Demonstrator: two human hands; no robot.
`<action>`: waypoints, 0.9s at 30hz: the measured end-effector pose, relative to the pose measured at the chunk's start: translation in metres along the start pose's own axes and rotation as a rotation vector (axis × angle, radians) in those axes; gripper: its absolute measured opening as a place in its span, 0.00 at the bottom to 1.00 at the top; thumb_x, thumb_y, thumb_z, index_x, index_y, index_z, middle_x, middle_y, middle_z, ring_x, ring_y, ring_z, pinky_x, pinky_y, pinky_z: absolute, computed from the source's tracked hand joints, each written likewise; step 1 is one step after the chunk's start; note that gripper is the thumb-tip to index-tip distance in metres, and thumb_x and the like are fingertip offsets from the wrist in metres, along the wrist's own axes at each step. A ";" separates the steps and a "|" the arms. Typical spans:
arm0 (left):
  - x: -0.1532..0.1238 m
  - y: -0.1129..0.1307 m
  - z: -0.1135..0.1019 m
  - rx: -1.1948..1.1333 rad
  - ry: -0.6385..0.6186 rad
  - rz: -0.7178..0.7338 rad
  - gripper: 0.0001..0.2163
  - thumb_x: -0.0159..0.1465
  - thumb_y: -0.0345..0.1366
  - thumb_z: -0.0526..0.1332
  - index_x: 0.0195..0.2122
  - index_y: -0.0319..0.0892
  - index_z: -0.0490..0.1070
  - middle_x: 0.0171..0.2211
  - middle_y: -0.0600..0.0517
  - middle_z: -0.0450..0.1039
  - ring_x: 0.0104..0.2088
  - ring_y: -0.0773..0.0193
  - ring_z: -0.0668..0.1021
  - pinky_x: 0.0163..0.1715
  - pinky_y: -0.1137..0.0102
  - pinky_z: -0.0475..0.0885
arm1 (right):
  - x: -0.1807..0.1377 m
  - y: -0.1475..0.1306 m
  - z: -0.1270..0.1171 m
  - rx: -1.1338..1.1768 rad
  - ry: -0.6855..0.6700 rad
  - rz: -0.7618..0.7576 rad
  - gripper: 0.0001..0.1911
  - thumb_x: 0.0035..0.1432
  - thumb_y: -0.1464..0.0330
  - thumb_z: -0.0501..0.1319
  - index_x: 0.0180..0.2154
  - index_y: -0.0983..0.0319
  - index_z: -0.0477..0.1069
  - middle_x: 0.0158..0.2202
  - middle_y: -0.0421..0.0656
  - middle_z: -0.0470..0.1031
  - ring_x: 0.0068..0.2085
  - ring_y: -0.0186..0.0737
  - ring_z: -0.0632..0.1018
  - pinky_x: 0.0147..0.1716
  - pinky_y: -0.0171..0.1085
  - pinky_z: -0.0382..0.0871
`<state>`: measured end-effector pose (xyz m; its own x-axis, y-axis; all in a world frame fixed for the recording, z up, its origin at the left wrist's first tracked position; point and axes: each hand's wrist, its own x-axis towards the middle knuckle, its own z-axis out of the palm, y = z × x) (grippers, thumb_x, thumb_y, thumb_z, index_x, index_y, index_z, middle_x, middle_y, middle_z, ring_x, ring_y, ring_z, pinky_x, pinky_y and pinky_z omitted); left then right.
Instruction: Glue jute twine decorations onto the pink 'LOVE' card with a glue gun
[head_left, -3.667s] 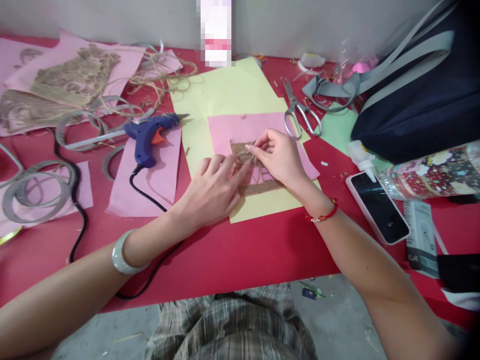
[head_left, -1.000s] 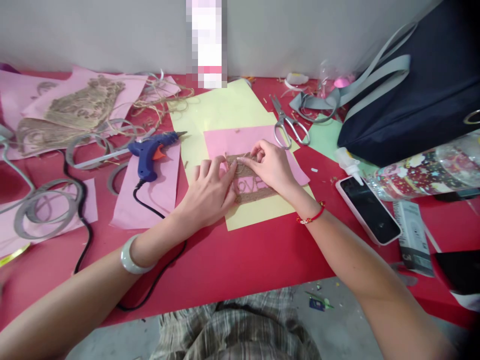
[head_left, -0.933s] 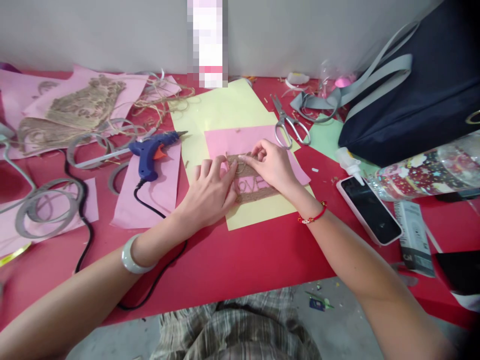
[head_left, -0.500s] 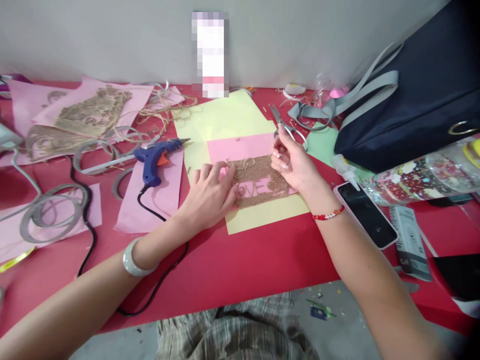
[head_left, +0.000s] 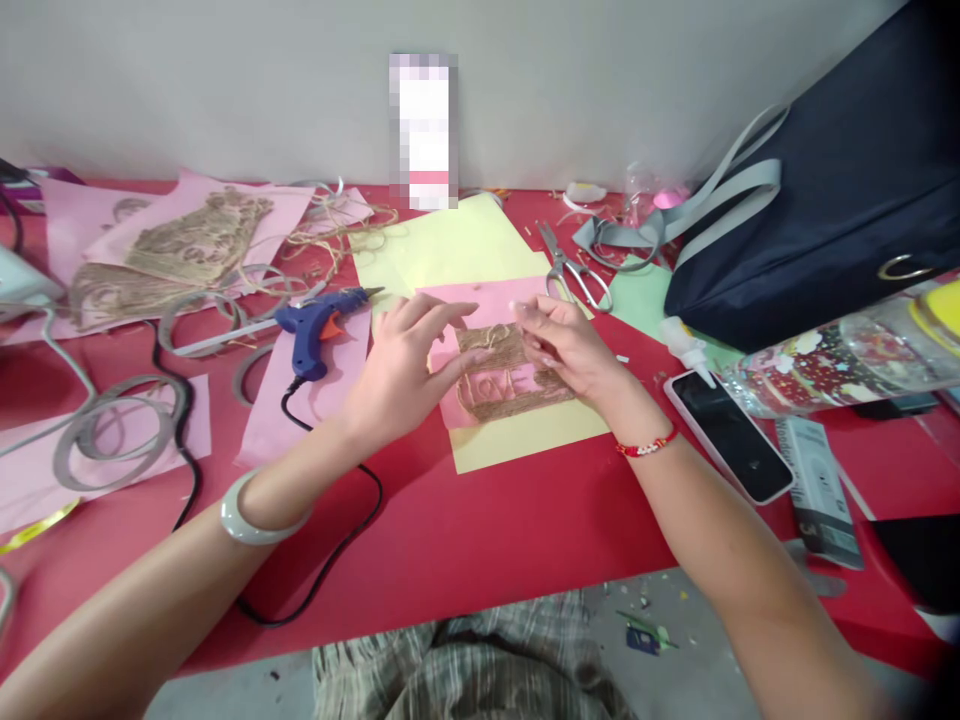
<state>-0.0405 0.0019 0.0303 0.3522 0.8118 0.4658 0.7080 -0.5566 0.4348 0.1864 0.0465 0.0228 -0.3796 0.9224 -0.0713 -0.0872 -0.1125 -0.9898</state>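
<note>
A pink sheet (head_left: 444, 405) carries a panel of brown twine (head_left: 495, 405) with raised letters that look like "LOVE" along its middle. It lies on yellow paper (head_left: 525, 440). My left hand (head_left: 409, 360) hovers at the panel's left side, thumb and fingers apart, with nothing visible between them. Over the panel's upper right is my right hand (head_left: 562, 345), thumb and fingertips pinched together; whatever they hold is too small to make out. Its fingers cover part of the panel. Scissors (head_left: 574, 275) with white handles rest just beyond the right hand.
A blue glue gun (head_left: 307, 335) lies left of my left hand, its black cord (head_left: 371, 500) looping toward the table's front edge. Twine pieces on pink paper (head_left: 187, 235) are farther left. At the right are a phone (head_left: 731, 435), a glue bottle (head_left: 686, 345) and a dark bag (head_left: 810, 190).
My left hand has lifted off the panel and its fingers have spread. My right hand has shifted left and turned, its fingertips now closer to my left hand. The view has tilted slightly.
</note>
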 end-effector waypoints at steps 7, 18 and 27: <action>0.005 0.009 -0.004 -0.063 0.076 0.092 0.15 0.73 0.50 0.62 0.46 0.43 0.79 0.39 0.48 0.77 0.39 0.57 0.77 0.40 0.62 0.68 | -0.004 0.001 0.017 -0.176 -0.027 -0.041 0.29 0.46 0.46 0.77 0.27 0.60 0.68 0.26 0.35 0.65 0.28 0.31 0.65 0.27 0.35 0.59; 0.006 0.007 -0.009 0.055 -0.033 0.043 0.19 0.75 0.52 0.57 0.36 0.45 0.79 0.34 0.50 0.78 0.36 0.57 0.78 0.44 0.59 0.65 | -0.006 0.003 0.014 -0.267 -0.062 -0.077 0.25 0.51 0.49 0.76 0.28 0.60 0.69 0.30 0.38 0.68 0.32 0.35 0.67 0.33 0.37 0.61; 0.009 0.009 -0.008 -0.340 -0.050 -0.020 0.17 0.74 0.49 0.59 0.35 0.42 0.77 0.36 0.48 0.79 0.36 0.60 0.78 0.40 0.65 0.72 | -0.007 0.002 0.016 -0.149 -0.090 0.005 0.26 0.49 0.49 0.77 0.27 0.60 0.68 0.25 0.34 0.62 0.26 0.30 0.62 0.25 0.34 0.55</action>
<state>-0.0360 0.0033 0.0445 0.3763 0.8259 0.4199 0.4733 -0.5609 0.6792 0.1736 0.0341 0.0232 -0.4614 0.8843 -0.0719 0.0503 -0.0548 -0.9972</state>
